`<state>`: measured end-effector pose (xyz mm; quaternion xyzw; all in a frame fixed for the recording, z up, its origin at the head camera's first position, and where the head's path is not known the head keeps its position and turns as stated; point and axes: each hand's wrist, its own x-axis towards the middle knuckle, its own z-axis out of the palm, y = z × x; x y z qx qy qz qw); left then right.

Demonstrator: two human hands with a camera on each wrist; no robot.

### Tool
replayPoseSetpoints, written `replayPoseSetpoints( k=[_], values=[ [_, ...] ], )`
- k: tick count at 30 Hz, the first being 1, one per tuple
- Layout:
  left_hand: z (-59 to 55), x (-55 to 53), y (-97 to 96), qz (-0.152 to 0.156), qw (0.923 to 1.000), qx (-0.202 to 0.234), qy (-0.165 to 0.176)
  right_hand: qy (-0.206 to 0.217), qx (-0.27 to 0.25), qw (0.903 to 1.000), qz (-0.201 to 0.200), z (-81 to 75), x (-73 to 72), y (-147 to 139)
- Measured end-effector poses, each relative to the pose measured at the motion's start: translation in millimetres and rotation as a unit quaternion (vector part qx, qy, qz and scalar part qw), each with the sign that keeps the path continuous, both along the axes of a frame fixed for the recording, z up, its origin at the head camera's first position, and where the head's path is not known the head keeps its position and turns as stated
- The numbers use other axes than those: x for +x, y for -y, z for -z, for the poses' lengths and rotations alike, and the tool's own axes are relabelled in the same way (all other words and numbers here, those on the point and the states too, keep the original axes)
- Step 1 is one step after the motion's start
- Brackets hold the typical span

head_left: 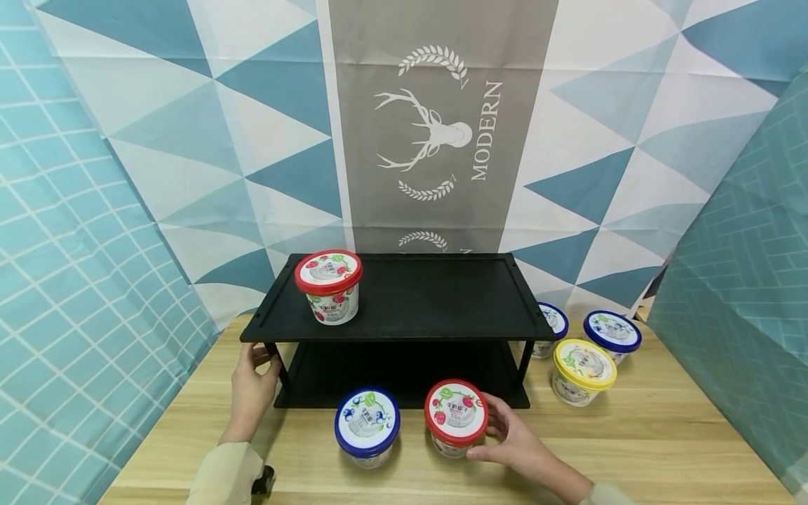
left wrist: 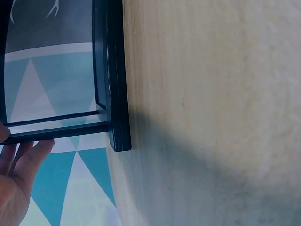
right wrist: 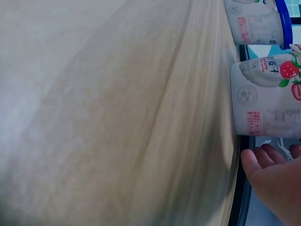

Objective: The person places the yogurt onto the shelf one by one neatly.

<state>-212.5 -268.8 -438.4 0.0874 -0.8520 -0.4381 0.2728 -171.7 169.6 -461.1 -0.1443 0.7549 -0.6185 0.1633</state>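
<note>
A black two-tier shelf [head_left: 435, 298] stands on the table, and my left hand [head_left: 251, 389] grips its front left leg. In the left wrist view, the thumb and the fingers [left wrist: 35, 157] lie on opposite sides of that leg [left wrist: 70, 131]. My right hand [head_left: 514, 442] is at the right side of a red-lidded tub [head_left: 456, 414] in front of the shelf. The right wrist view shows its fingers spread a little apart from the tub's strawberry-printed wall [right wrist: 268, 101]. Left of this tub stands a blue-lidded tub [head_left: 367, 424].
Another red-lidded tub [head_left: 330, 284] sits on the shelf's top tier at the left. Right of the shelf stand a yellow-lidded tub [head_left: 583, 368], a blue-lidded tub [head_left: 612, 331] and one more blue-lidded tub [head_left: 553, 322], partly hidden by the shelf. Patterned cloth hangs behind.
</note>
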Motion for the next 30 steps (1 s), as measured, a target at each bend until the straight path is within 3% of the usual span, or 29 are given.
replayPoseSetpoints(
  k=[14,30],
  values=[
    [-2.0,1.2,-1.1,0.003,0.9999,0.001,-0.01,-0.004,0.023,0.9992,0.032,6.8,0.5,13],
    [-2.1,1.5,-1.3,0.006,1.0,0.004,-0.002,0.02,0.052,0.9962,0.066,5.7,1.9,24]
  ],
)
